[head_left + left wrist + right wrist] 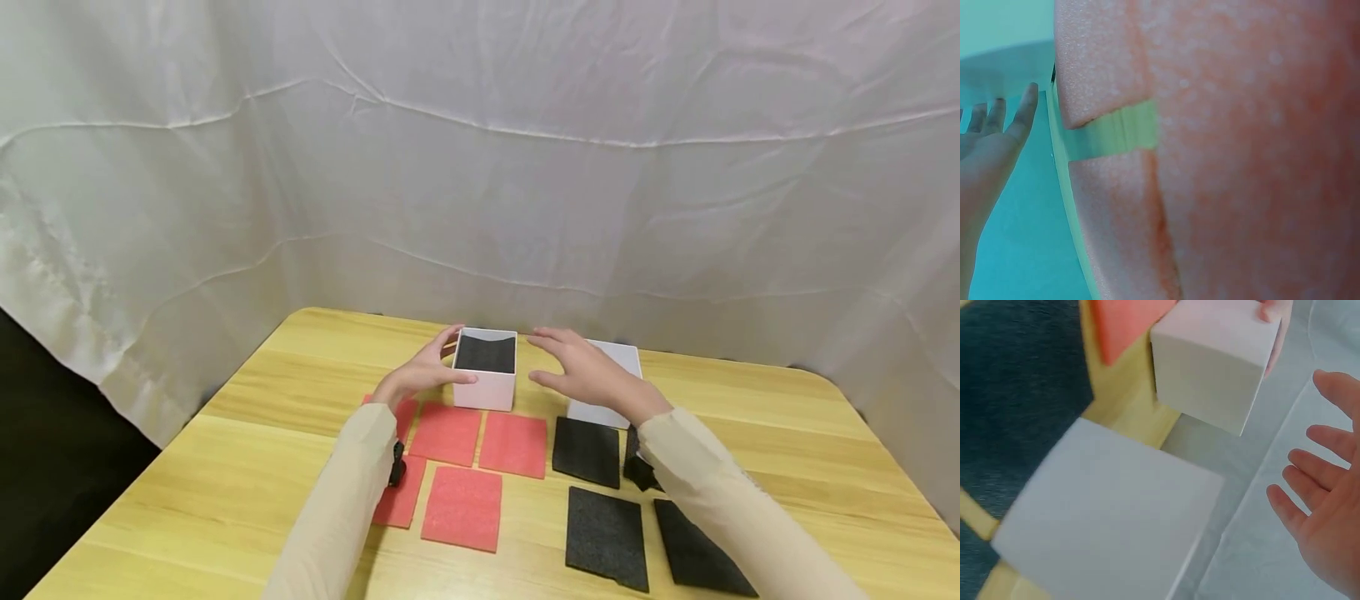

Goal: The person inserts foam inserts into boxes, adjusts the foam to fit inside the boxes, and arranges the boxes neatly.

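Note:
A small open white box (485, 385) with a black foam sheet (485, 353) inside stands mid-table. My left hand (429, 365) lies against its left side, thumb along the front wall and fingers at the back corner, fingers fairly straight. The left wrist view shows that hand (992, 140) with straight fingers above red foam (1222, 156). My right hand (570, 364) hovers open just right of the box, over a white lid (606, 412), touching nothing. The right wrist view shows the box (1210, 362), the lid (1110, 512) and the spread right hand (1322, 506).
Several red foam squares (462, 507) lie in front of the box on the wooden table (225, 467). Three black foam sheets (606, 537) lie to their right, partly under my right sleeve. A white cloth backdrop (480, 167) hangs behind the table.

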